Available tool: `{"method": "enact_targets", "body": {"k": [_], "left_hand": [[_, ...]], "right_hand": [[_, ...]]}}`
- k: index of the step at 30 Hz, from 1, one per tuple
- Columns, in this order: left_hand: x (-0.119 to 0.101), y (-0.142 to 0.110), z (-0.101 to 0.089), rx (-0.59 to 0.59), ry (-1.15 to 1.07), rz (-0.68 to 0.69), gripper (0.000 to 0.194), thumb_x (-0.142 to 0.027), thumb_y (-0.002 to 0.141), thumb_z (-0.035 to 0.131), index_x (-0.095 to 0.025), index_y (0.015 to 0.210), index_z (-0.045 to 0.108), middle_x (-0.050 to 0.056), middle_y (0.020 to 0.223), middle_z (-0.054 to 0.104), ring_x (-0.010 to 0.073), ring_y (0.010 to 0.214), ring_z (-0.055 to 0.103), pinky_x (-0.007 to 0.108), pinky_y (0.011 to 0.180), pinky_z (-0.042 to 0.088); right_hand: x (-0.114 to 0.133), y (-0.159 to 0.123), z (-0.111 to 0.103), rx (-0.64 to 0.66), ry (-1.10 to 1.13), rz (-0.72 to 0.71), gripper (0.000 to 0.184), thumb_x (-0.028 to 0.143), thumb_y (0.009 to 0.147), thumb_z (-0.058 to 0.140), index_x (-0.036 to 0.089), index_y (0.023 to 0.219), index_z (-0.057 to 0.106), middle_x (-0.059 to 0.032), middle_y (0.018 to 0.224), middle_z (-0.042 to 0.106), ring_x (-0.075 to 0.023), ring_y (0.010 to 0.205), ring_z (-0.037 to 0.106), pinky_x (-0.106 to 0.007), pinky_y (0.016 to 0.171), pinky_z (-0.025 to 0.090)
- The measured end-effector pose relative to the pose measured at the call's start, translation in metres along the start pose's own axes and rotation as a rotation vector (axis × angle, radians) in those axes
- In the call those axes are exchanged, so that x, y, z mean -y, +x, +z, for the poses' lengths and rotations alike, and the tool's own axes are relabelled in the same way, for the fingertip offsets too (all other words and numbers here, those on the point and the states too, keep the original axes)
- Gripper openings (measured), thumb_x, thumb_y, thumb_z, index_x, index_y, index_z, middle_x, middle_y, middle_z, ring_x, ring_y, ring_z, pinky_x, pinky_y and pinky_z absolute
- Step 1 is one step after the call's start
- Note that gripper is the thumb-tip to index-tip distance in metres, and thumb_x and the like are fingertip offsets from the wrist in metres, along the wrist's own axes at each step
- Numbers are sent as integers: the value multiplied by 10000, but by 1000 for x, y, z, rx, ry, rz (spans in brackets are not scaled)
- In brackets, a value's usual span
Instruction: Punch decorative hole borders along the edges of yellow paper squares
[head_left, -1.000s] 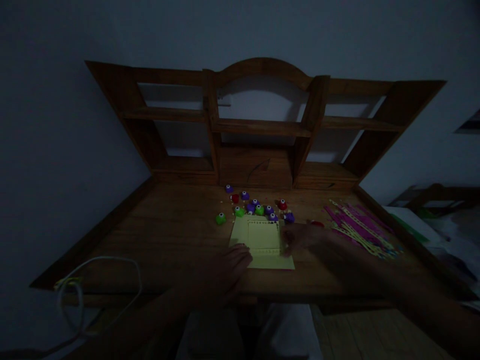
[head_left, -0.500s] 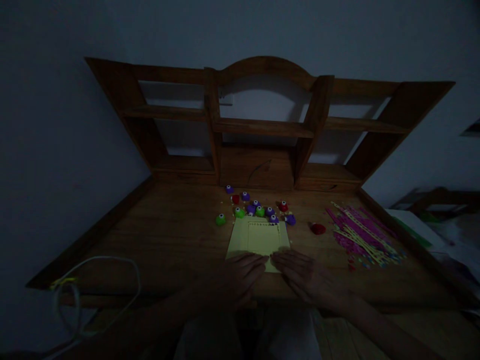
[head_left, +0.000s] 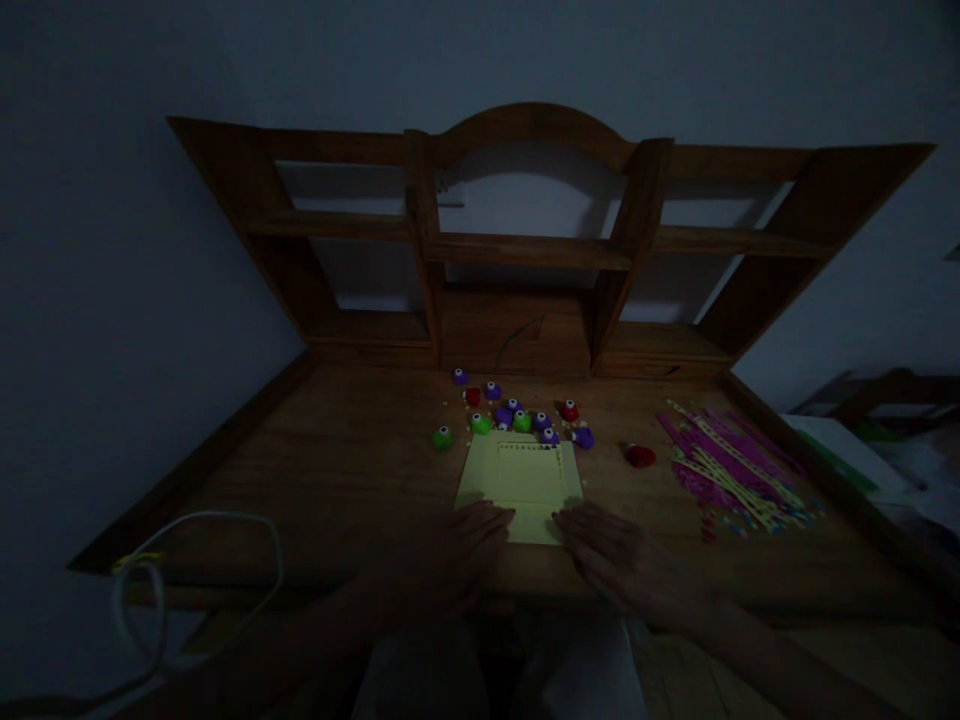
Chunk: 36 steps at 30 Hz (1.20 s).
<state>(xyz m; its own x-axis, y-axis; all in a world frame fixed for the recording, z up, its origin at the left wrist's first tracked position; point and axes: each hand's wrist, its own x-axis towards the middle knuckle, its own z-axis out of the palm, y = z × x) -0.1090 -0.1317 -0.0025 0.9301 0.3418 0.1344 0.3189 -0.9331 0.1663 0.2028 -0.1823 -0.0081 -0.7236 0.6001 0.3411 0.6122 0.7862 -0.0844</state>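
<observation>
A pale yellow sheet [head_left: 529, 475], marked with a rectangle and rows of small dark shapes or holes along it, lies flat on the wooden desk. My left hand [head_left: 476, 535] rests on its lower left corner, fingers stretched out. On the lower right corner lies my right hand [head_left: 604, 540], its fingers extended too. Just beyond the sheet's far edge sit several small eyeball-topped toys, among them a green one [head_left: 480, 424], a purple one [head_left: 549, 437] and a red one [head_left: 569, 410]. Fine detail is lost in the dim light.
A pile of pink and yellow strips [head_left: 731, 465] lies at the right, with small bits near it. A red piece [head_left: 640, 456] sits between pile and sheet. A white cable [head_left: 274, 540] loops at the left edge. A wooden shelf unit [head_left: 517, 330] stands behind.
My right hand has come from the sheet's right side down to its lower right corner. Both hands were close together at the near edge half a second ago and are now further apart.
</observation>
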Motion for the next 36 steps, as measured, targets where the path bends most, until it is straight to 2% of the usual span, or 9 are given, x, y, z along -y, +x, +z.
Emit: {"method": "enact_targets", "body": {"k": [6, 9, 12, 15, 19, 25, 31, 34, 36], "left_hand": [[0, -21, -1, 10, 20, -66, 733, -138, 836, 451, -129, 1506, 153, 139, 1551, 288, 266, 1432, 262, 459, 1167, 281], [-3, -24, -5, -44, 3, -97, 622, -155, 886, 429, -147, 1480, 243, 133, 1493, 399, 258, 1394, 344, 447, 1148, 318], [3, -22, -14, -228, -93, -310, 399, -234, 945, 415, -182, 1339, 448, 111, 1323, 570, 244, 1247, 513, 434, 1077, 407], [21, -4, -23, -427, -296, -580, 272, -318, 970, 407, -201, 1162, 560, 73, 1133, 649, 209, 1045, 610, 391, 936, 504], [58, 35, -15, -376, -516, -430, 223, -338, 941, 489, -199, 1019, 645, 52, 1050, 643, 188, 1008, 595, 339, 895, 499], [95, 65, 21, -220, -473, -364, 235, -299, 769, 727, -165, 960, 693, 41, 962, 616, 191, 968, 573, 303, 858, 472], [89, 67, 12, -149, -401, -352, 241, -176, 813, 535, -57, 978, 665, 20, 979, 657, 161, 935, 612, 243, 802, 464], [88, 68, 11, -186, -387, -315, 348, -173, 845, 371, -12, 998, 639, 4, 972, 670, 155, 916, 622, 246, 779, 456], [91, 69, 14, -185, -413, -313, 321, -162, 837, 412, -22, 1014, 641, 13, 985, 677, 163, 934, 623, 249, 790, 458]], "right_hand": [[3, -6, -8, 17, -5, 75, 461, 147, 889, 501, 159, 1350, 509, -148, 1284, 618, -280, 1251, 539, -451, 1051, 480], [4, -11, -13, -43, 46, 181, 349, 177, 896, 505, 212, 1232, 593, -125, 1222, 651, -283, 1196, 581, -446, 995, 518], [2, -9, -14, -162, 175, 427, 228, 230, 911, 501, 245, 1102, 623, -104, 1086, 690, -267, 1024, 662, -417, 865, 570], [1, 13, -8, -229, 419, 587, 249, 289, 913, 523, 259, 1154, 579, -79, 1154, 662, -249, 1060, 638, -404, 897, 536], [1, 59, 11, -198, 611, 582, 247, 335, 855, 636, 243, 1082, 608, -59, 1112, 669, -225, 1036, 630, -366, 915, 493], [-2, 93, 38, -116, 734, 522, 137, 260, 815, 664, 217, 937, 619, -19, 944, 670, -183, 886, 632, -300, 801, 486], [-3, 100, 56, -106, 850, 516, 130, 262, 793, 688, 206, 899, 641, -23, 923, 680, -171, 825, 633, -295, 775, 489], [-3, 102, 60, -104, 885, 520, 107, 272, 794, 698, 201, 856, 647, -22, 893, 683, -171, 815, 637, -295, 779, 491], [-4, 103, 62, -139, 913, 510, 121, 287, 787, 714, 199, 825, 640, -21, 878, 685, -171, 800, 637, -293, 769, 495]]}}
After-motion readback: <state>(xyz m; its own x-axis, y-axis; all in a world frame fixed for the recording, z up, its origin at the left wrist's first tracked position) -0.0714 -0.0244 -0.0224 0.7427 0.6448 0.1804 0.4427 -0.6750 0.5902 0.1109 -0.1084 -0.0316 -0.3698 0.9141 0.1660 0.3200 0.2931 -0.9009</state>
